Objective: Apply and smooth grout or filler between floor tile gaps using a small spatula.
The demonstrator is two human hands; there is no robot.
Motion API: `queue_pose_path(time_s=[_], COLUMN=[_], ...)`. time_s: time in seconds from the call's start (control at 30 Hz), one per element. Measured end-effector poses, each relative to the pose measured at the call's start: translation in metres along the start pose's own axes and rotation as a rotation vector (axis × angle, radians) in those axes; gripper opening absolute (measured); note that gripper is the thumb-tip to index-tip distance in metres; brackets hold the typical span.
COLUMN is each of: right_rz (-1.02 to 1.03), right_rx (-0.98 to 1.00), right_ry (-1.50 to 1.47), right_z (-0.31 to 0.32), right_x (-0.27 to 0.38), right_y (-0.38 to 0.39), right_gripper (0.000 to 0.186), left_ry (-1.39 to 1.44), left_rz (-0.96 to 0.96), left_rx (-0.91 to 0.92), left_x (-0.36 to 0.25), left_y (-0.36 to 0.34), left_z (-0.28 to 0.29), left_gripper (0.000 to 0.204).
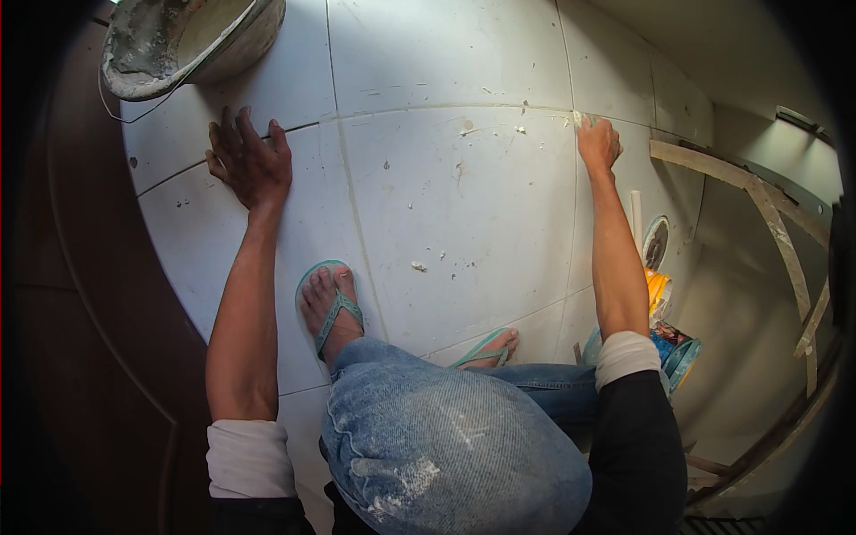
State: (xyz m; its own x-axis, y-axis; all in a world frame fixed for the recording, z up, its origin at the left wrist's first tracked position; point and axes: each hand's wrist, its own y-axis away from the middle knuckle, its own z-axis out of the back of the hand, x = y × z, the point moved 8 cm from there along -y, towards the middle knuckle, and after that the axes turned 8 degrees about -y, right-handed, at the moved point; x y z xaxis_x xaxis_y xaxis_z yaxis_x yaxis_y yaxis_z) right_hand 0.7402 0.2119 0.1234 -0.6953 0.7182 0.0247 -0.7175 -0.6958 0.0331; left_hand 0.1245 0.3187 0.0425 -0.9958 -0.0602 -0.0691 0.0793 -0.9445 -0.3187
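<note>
A worn bucket [236,61] with pale residue inside stands on the white tiles [464,214]. To its left and nearer the person runs a dark brown panel [98,267]. Far to the bucket's right are wooden strips [771,223], and nearer the person on that side a yellow packet [658,287] and a blue packet [682,352], partly covered by the right forearm. Pale crumbs [419,267] lie to the right of the bucket and nearer the person; a jeans-clad knee [464,437] blocks the tiles farthest back from it. Just on the bucket's near side, the left hand [254,165] rests on the tiles, fingers spread, holding nothing visible. Well right of the bucket, the right hand [598,144] has its fingers curled at a tile joint, a pale scrap [578,117] by the fingertips; whether gripped, I cannot tell.
</note>
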Motion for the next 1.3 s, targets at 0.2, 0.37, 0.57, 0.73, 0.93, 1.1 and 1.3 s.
queue_pose_path(time_s=[0.2, 0.37, 0.57, 0.73, 0.93, 1.1, 1.3], right_rz=[0.332, 0.207, 0.597, 0.097, 0.109, 0.223, -0.074], right_rx=[0.117, -0.226, -0.219, -0.156, 0.036, 0.117, -0.037], right_ry=[-0.072, -0.047, 0.181, 0.094, 0.033, -0.012, -0.024], right_z=[-0.025, 0.008, -0.038, 0.000, -0.039, -0.034, -0.015], right_x=[0.037, 0.015, -0.011, -0.034, 0.028, 0.042, -0.039], right_y=[0.017, -0.005, 0.053, -0.009, -0.037, -0.016, -0.048], right_gripper=[0.039, 0.022, 0.015, 0.026, 0.044, 0.045, 0.047], left_ry=[0.008, 0.000, 0.000, -0.027, -0.016, -0.011, 0.025], left_rz=[0.007, -0.009, -0.003, -0.012, -0.014, -0.004, -0.002], left_rx=[-0.006, -0.002, 0.005, -0.020, 0.003, -0.014, 0.002], left_x=[0.002, 0.001, -0.001, 0.004, -0.002, 0.002, -0.003], left_y=[0.004, 0.002, 0.001, 0.005, 0.000, 0.003, -0.002], left_z=[-0.001, -0.002, -0.001, 0.002, -0.001, 0.002, 0.003], left_gripper=[0.053, 0.053, 0.054, 0.053, 0.053, 0.053, 0.054])
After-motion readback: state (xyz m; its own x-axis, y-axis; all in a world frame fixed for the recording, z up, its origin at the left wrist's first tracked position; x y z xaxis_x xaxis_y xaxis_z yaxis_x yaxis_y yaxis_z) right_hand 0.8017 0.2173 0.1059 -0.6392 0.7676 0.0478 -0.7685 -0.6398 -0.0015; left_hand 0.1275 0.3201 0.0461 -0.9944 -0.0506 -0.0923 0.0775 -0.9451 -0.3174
